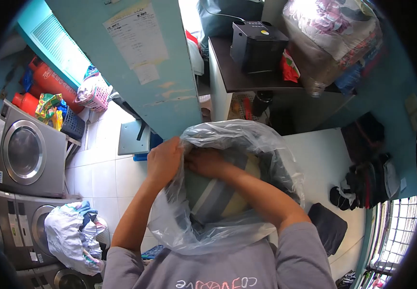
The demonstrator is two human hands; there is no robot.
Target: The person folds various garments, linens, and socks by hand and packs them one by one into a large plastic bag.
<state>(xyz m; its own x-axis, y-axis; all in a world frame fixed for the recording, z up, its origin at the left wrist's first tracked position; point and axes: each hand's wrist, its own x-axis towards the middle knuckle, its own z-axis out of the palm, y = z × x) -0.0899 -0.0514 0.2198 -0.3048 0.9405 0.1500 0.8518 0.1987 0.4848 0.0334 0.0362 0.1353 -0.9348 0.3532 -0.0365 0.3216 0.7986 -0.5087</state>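
Note:
A large see-through plastic bag stands wide open in front of my chest. Inside it lies striped fabric in grey, green and tan, bundled or folded. My left hand is closed on the bag's left rim. My right hand reaches into the bag, over the fabric and close to the inner left wall. Its fingertips are partly hidden, so whether they grip the fabric or the plastic does not show.
Beneath the bag is a white table, with a folded dark cloth and stacked dark clothes to the right. Washing machines and a laundry pile stand left. Ahead, a dark shelf holds a black box and a packed bag.

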